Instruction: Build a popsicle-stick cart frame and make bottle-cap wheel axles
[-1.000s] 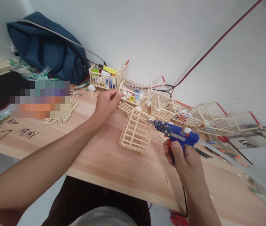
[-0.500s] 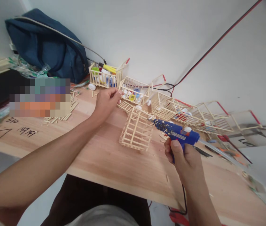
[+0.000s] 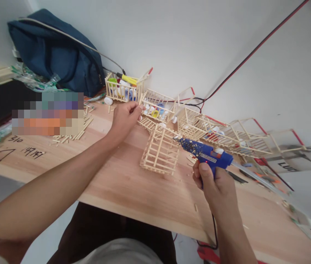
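My right hand (image 3: 216,183) is closed round the grip of a blue hot glue gun (image 3: 203,153). Its nozzle points left at the top corner of a small stick-built cart frame (image 3: 160,151) lying on the wooden table (image 3: 122,183). My left hand (image 3: 125,118) reaches far across the table, its fingers pinched together beside a flat stick panel (image 3: 147,124) and a stick cart (image 3: 158,104) filled with bottle caps. What the fingers pinch is too small to make out.
A dark blue bag (image 3: 53,55) leans against the wall at the back left. More stick carts (image 3: 122,88) line the wall, with open frames (image 3: 243,139) to the right. Loose sticks (image 3: 73,134) lie at left. Red and black wires (image 3: 249,55) run up the wall.
Hardly anything moved: my left hand stayed pinched by the stick panel and the glue gun remained aimed at the frame, with only a small shift of the view.
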A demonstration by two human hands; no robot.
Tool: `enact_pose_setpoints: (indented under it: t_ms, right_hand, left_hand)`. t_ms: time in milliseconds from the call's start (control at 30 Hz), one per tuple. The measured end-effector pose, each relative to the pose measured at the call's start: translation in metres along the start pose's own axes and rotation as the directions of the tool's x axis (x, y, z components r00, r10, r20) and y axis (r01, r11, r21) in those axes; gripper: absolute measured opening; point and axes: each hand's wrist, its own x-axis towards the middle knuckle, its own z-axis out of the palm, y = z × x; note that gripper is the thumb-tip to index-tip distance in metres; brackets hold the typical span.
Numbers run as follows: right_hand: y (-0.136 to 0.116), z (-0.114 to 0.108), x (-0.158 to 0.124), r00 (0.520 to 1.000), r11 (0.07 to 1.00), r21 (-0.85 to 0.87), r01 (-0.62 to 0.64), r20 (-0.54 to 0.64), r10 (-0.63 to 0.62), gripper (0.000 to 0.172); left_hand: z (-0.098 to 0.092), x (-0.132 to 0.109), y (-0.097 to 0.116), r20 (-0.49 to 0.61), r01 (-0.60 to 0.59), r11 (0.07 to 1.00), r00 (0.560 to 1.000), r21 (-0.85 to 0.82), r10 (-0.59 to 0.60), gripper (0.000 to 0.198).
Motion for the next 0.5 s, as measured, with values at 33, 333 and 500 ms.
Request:
enact_pose_setpoints:
  t_ms: [33, 333, 500]
  right_hand:
    - [0.0005, 0.0001, 0.0001, 1.000, 1.000, 0.003, -0.003, 0.000, 0.003, 0.044]
    - [-0.0003, 0.0005, 0.0001, 1.000, 1.000, -0.009, -0.009, -0.021, 0.009, 0.044]
    - [0.0002, 0.0009, -0.0009, 0.999, 1.000, -0.021, 0.005, -0.035, -0.005, 0.044]
  left_hand:
    - [0.0000, 0.0001, -0.0003, 0.000, 0.000, 1.000, 1.000, 0.002, 0.000, 0.027]
    - [0.0000, -0.0001, -0.0010, -0.002, -0.005, 1.000, 1.000, 0.007, 0.005, 0.028]
    - [-0.0005, 0.0004, -0.0005, -0.001, -0.007, 0.999, 1.000, 0.034, 0.007, 0.028]
